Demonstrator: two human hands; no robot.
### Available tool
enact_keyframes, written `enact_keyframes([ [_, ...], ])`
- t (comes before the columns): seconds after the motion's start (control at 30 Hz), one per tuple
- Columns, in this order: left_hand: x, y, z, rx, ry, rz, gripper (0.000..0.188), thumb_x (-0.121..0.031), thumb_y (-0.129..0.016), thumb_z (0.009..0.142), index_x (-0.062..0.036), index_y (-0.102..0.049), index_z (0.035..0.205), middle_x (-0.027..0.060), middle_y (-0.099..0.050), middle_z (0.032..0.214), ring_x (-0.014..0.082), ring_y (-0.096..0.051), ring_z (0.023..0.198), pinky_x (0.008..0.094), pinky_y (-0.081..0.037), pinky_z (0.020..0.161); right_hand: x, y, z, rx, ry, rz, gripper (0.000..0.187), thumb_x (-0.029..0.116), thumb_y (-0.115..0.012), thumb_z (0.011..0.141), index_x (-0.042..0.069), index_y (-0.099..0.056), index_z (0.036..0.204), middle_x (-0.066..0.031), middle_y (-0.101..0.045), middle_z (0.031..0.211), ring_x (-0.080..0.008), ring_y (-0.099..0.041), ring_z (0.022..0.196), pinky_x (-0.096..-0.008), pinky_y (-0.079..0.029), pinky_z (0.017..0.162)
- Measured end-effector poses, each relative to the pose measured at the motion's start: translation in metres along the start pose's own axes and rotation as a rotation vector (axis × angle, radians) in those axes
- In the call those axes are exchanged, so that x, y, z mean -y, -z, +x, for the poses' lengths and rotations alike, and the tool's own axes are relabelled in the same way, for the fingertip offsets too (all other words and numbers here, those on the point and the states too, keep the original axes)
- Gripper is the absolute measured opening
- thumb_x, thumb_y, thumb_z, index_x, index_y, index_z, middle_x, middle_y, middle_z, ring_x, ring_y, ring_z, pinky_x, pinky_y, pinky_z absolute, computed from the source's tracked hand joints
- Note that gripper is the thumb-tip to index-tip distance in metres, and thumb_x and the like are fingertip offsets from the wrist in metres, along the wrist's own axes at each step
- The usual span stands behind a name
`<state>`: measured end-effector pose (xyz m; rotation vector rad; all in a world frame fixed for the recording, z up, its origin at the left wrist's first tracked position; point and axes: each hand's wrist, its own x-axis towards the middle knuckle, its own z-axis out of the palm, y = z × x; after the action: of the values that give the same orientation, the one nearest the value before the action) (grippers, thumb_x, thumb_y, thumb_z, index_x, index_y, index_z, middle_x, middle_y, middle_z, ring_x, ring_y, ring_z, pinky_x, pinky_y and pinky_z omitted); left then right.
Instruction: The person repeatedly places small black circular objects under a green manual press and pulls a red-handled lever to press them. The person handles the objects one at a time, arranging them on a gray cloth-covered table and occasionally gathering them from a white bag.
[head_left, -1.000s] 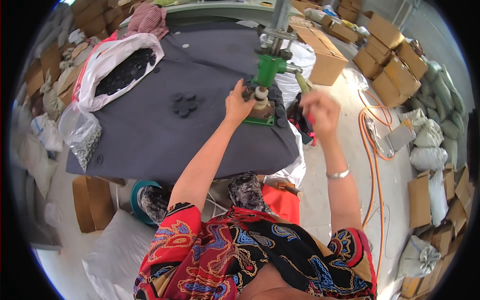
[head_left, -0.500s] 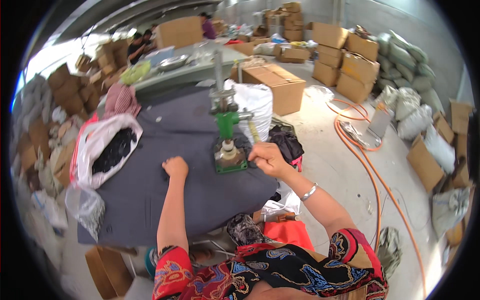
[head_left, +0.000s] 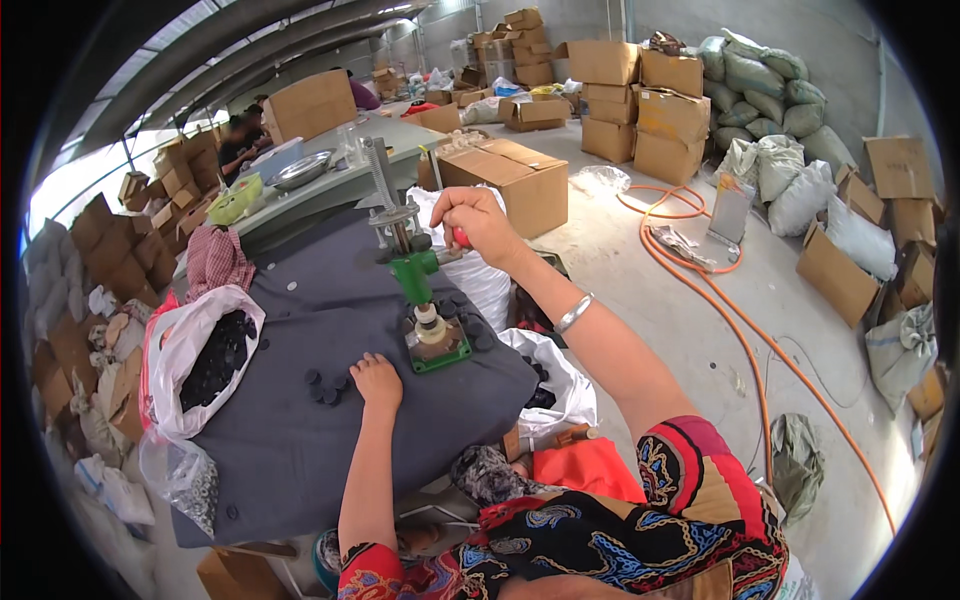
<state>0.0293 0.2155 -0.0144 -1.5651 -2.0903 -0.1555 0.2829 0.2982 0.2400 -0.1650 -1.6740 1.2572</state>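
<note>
A green hand press (head_left: 412, 275) with a tall threaded metal post stands on the dark cloth-covered table (head_left: 290, 450). My right hand (head_left: 478, 228) is raised beside the post, closed around the red knob (head_left: 461, 237) of its lever. Below, a pale round die (head_left: 428, 318) sits on the press base. My left hand (head_left: 376, 381) rests on the cloth just left of that base, its fingers slightly apart and apparently holding nothing. Several small black round pieces (head_left: 323, 388) lie beside its fingertips. More black pieces (head_left: 479, 328) are at the right side of the base.
On the left stand a white bag of black pieces (head_left: 222, 352) and a clear bag of small metal parts (head_left: 190, 480). Another white bag (head_left: 565, 385) hangs low at the table's right edge. An orange hose (head_left: 715, 310) curves over the floor; cardboard boxes (head_left: 510, 180) stand beyond.
My right hand has risen from beside the press base to beside the post, bringing the lever up. My left hand has shifted toward the press, and the black pieces now show. The view has turned.
</note>
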Motion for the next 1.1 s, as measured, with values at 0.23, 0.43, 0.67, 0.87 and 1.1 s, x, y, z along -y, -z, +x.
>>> enact_keyframes([
  [0.23, 0.022, 0.005, -0.008, -0.114, -0.084, -0.385, 0.029, -0.005, -0.061, 0.077, -0.0008, -0.066, 0.106, 0.0170, -0.065, 0.108, 0.0325, -0.059, 0.095, 0.0411, -0.045, 0.083, -0.004, 0.001, 0.012, -0.036, -0.004, 0.054, 0.016, 0.002, -0.046, 0.077, -0.003, -0.061, 0.075, -0.0058, -0.055, 0.058, -0.0108, -0.053, 0.047, -0.0247, -0.044, 0.045],
  [0.43, 0.030, -0.001, -0.010, -0.230, 0.014, -0.471, 0.032, -0.008, -0.070, 0.074, -0.0036, -0.066, 0.105, 0.0139, -0.065, 0.101, 0.0338, -0.058, 0.091, 0.0447, -0.046, 0.080, -0.004, -0.001, 0.012, -0.032, 0.012, 0.019, 0.015, 0.004, -0.047, 0.078, -0.002, -0.061, 0.076, -0.0052, -0.055, 0.058, -0.0105, -0.053, 0.048, -0.0244, -0.043, 0.045],
  [0.67, 0.026, -0.010, -0.010, -0.258, 0.162, -0.679, 0.037, -0.012, -0.073, 0.072, -0.0031, -0.065, 0.107, 0.0172, -0.066, 0.093, 0.0367, -0.060, 0.089, 0.0450, -0.048, 0.079, -0.005, 0.000, 0.013, -0.083, -0.034, -0.046, 0.018, 0.010, -0.049, 0.081, -0.002, -0.063, 0.081, -0.0071, -0.056, 0.059, -0.0126, -0.053, 0.051, -0.0247, -0.041, 0.047],
  [0.87, -0.024, 0.036, 0.012, -0.161, 0.257, -1.089, 0.059, -0.010, -0.077, 0.069, -0.0033, -0.055, 0.123, 0.0167, -0.066, 0.100, 0.0338, -0.061, 0.096, 0.0431, -0.049, 0.083, -0.013, 0.003, 0.020, -0.009, 0.051, 0.036, 0.020, 0.008, -0.047, 0.082, -0.002, -0.063, 0.080, -0.0063, -0.055, 0.056, -0.0111, -0.051, 0.048, -0.0240, -0.042, 0.045],
  [1.1, -0.055, 0.040, 0.037, -0.143, 0.228, -0.978, 0.072, -0.009, -0.077, 0.069, 0.0012, -0.045, 0.133, 0.0184, -0.067, 0.104, 0.0319, -0.066, 0.095, 0.0381, -0.050, 0.084, -0.017, 0.006, 0.023, -0.007, 0.069, 0.031, 0.020, 0.010, -0.048, 0.082, -0.002, -0.063, 0.080, -0.0063, -0.055, 0.056, -0.0113, -0.052, 0.047, -0.0226, -0.039, 0.042],
])
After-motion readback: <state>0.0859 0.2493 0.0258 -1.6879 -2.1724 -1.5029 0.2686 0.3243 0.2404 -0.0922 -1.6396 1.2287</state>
